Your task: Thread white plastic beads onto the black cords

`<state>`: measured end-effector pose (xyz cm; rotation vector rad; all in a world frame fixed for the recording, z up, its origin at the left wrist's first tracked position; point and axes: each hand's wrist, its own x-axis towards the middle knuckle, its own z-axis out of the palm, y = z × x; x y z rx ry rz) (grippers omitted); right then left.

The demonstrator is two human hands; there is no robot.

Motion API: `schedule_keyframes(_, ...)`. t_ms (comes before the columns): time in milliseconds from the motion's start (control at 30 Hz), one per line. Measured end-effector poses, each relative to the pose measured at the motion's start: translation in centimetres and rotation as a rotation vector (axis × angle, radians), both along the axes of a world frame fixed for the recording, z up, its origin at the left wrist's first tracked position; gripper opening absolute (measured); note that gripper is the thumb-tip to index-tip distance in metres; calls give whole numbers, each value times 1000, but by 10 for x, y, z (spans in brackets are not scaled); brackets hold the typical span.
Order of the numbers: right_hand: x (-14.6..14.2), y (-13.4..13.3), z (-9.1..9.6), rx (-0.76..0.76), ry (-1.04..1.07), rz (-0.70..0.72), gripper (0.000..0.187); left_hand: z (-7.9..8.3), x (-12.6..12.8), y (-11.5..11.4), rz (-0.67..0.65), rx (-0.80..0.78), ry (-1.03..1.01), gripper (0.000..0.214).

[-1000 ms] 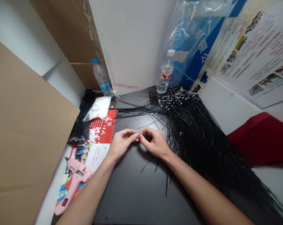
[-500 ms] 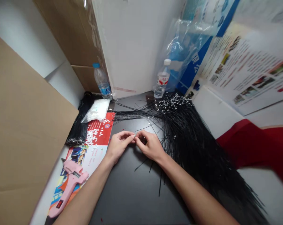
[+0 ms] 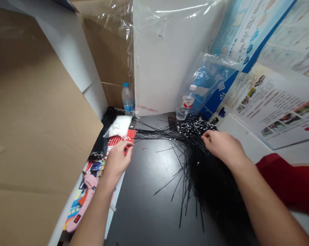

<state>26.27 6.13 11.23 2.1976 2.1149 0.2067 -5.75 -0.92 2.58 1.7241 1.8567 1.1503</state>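
My left hand (image 3: 117, 160) hangs over the edge of a red printed sheet (image 3: 121, 140), its fingers curled close to a scatter of small white plastic pieces. My right hand (image 3: 221, 145) rests on a large spread of thin black cable ties (image 3: 211, 174), just beside their white-tipped ends (image 3: 192, 126). Whether either hand pinches something small, I cannot tell. A tighter black bundle of ties (image 3: 102, 136) lies next to a clear bag of white pieces (image 3: 120, 126), left of my left hand.
A pink glue gun (image 3: 80, 212) lies below my left forearm, on colourful printed paper. Two water bottles (image 3: 128, 99) (image 3: 186, 102) stand at the back of the black tabletop (image 3: 144, 205). A cardboard sheet (image 3: 36, 102) walls the left; a red cloth (image 3: 287, 181) lies right.
My hands have parted: they pinched together at the middle before, and now my right hand is up on the ties and my left is over the red sheet. The view has shifted too.
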Motion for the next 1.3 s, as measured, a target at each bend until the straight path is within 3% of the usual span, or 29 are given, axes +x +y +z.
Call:
schedule_keyframes(100,12,29,-3,-17,-108,-39,30,6,-27,-7,173,-150,232,25)
schedule_keyframes(167,0,36,-12,62,-85,33,31,7,-36,-11,212,-252,324,28)
schedule_keyframes(233,-27,35,-27,107,-9,195,27,6,-39,-13,219,-309,371,27)
schedule_keyframes(400,-126,33,-69,-7,155,776,19,-3,-34,-5,162,-317,433,19)
schedule_keyframes(500,-170,44,-88,29,198,970,21,-9,-31,2,126,-281,468,18)
schedule_keyframes(667,-192,58,-106,21,221,1097,23,-13,-27,5,170,-258,446,19)
schedule_keyframes(767,-188,53,-102,35,247,1112,26,-13,-26,6,183,-186,248,12)
schedule_keyframes(833,-181,47,-90,72,349,1109,25,-12,-23,7,161,-160,18,8)
schedule_keyframes(933,-164,42,-56,242,707,1094,21,-8,-14,8,54,-125,-369,14)
schedule_keyframes(1100,-119,37,34,648,1222,997,18,-4,0,5,-59,-143,-690,28)
schedule_keyframes(1233,-77,6,109,982,1219,930,18,1,6,1,-116,-174,-810,34)
schedule_keyframes(1267,-69,-4,122,958,1218,890,19,2,8,1,-132,-180,-818,33)
schedule_keyframes(1300,-64,-12,131,827,1262,889,19,3,9,0,-146,-187,-820,33)
